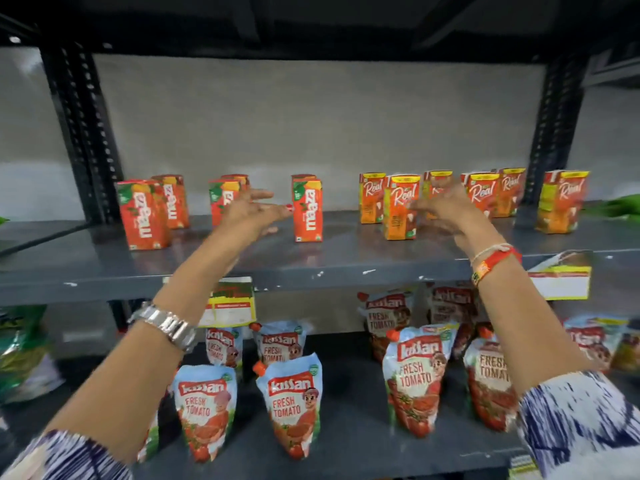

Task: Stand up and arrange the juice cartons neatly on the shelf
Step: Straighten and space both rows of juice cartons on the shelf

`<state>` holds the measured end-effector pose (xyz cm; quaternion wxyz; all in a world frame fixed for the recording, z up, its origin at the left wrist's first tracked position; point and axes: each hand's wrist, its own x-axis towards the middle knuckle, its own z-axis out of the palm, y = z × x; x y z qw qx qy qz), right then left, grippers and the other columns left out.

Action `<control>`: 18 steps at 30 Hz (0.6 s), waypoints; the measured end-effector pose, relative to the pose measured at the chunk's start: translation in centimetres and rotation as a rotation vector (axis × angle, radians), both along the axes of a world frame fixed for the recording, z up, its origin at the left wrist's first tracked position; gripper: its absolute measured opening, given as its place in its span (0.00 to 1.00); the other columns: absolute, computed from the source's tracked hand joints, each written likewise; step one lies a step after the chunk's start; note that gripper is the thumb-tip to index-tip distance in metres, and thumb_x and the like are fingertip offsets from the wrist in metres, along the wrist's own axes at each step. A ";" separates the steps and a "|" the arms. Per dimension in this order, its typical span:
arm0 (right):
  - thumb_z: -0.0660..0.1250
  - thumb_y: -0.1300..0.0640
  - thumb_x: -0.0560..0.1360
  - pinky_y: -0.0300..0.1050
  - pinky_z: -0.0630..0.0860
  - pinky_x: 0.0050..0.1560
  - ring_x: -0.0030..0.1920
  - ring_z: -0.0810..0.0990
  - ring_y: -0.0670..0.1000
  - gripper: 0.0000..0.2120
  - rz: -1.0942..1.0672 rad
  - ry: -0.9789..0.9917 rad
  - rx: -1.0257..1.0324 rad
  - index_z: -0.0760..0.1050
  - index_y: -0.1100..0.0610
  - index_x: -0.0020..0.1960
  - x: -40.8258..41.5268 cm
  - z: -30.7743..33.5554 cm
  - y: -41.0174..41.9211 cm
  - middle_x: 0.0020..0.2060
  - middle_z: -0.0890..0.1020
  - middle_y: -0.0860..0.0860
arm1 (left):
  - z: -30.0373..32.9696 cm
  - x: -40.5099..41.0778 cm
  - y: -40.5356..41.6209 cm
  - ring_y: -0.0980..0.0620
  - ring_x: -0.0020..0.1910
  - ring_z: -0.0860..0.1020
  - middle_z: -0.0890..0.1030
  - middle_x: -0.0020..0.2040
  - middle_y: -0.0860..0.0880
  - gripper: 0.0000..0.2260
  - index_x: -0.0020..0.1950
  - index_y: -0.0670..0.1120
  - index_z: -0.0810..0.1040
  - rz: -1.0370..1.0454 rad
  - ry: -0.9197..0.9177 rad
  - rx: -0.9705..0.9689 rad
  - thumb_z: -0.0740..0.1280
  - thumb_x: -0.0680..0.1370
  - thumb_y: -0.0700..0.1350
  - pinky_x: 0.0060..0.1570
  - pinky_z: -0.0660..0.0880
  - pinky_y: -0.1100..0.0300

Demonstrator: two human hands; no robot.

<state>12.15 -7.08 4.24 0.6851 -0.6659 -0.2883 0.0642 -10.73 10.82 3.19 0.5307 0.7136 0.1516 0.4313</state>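
Observation:
Orange Maaza cartons [143, 214] stand upright on the grey shelf [311, 265], left and middle, in loose pairs; one pair [307, 209] stands alone near the centre. Yellow-topped Real cartons [400, 207] stand upright to the right, unevenly spaced, with one [561, 200] apart at the far right. My left hand [256, 213] hovers flat with fingers spread between two Maaza groups, holding nothing. My right hand [446, 209] is spread in front of the Real cartons, partly hiding one; it grips none that I can see.
Kissan tomato pouches [294, 403] stand on the lower shelf. Price tags [230, 303] [559, 278] hang off the upper shelf's front edge. Black perforated uprights [86, 133] [554, 133] bound the bay. Green packets [20, 348] sit at lower left.

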 end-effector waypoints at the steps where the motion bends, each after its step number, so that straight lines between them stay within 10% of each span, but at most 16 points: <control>1: 0.73 0.66 0.67 0.47 0.80 0.49 0.50 0.82 0.52 0.30 0.042 0.000 -0.069 0.64 0.56 0.65 0.8 -0.1 -0.2 0.61 0.75 0.60 | -0.2 1.1 -0.5 0.51 0.49 0.78 0.79 0.49 0.46 0.19 0.62 0.42 0.67 0.013 0.047 -0.013 0.68 0.73 0.36 0.47 0.75 0.60; 5: 0.72 0.65 0.69 0.53 0.66 0.69 0.66 0.73 0.54 0.36 0.285 0.051 -0.228 0.59 0.56 0.71 2.6 -0.5 -0.5 0.65 0.75 0.55 | -0.3 3.9 -0.6 0.45 0.67 0.70 0.68 0.70 0.40 0.35 0.73 0.40 0.57 0.036 0.175 -0.099 0.71 0.71 0.37 0.69 0.66 0.52; 10: 0.68 0.67 0.72 0.39 0.72 0.55 0.59 0.74 0.50 0.19 0.421 0.028 -0.236 0.69 0.57 0.60 2.7 -0.8 0.0 0.49 0.77 0.49 | -0.2 5.2 0.1 0.47 0.61 0.75 0.77 0.61 0.45 0.25 0.65 0.39 0.68 0.004 0.335 -0.124 0.71 0.70 0.35 0.67 0.69 0.49; 18: 0.67 0.68 0.73 0.39 0.72 0.52 0.57 0.73 0.48 0.25 0.491 0.003 -0.232 0.64 0.61 0.68 2.5 -0.6 0.2 0.60 0.74 0.54 | -0.2 6.1 0.4 0.44 0.64 0.73 0.75 0.66 0.41 0.25 0.69 0.38 0.67 0.069 0.348 -0.124 0.67 0.73 0.32 0.67 0.68 0.50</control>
